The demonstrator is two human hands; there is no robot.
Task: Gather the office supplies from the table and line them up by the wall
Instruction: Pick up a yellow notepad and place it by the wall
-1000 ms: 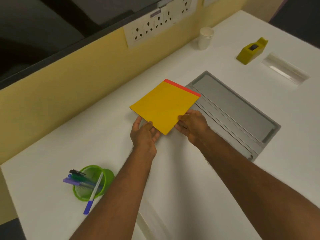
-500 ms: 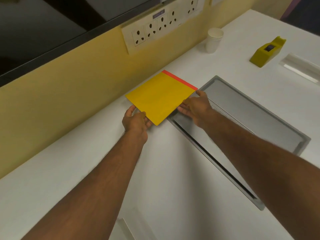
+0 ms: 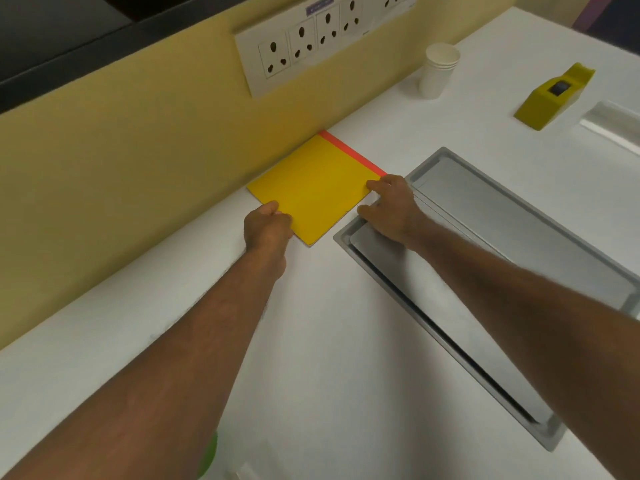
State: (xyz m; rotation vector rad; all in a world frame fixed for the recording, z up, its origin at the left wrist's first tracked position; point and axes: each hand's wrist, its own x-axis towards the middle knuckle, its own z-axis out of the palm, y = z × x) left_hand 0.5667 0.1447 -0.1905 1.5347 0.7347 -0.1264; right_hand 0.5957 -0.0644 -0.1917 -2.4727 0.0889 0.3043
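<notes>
Nearest me on the white tabletop, my left hand pinches the yellow notepad at its near-left edge and my right hand grips its right corner. Past them, the notepad lies flat, far edge touching the yellow wall.

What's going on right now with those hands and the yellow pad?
Left hand and right hand both grip the yellow notepad. Pad flat on table, far edge at the wall. Nothing in the way.

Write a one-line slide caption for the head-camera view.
Both hands, left and right, hold a yellow notepad flat on the white table against the yellow wall.
</notes>
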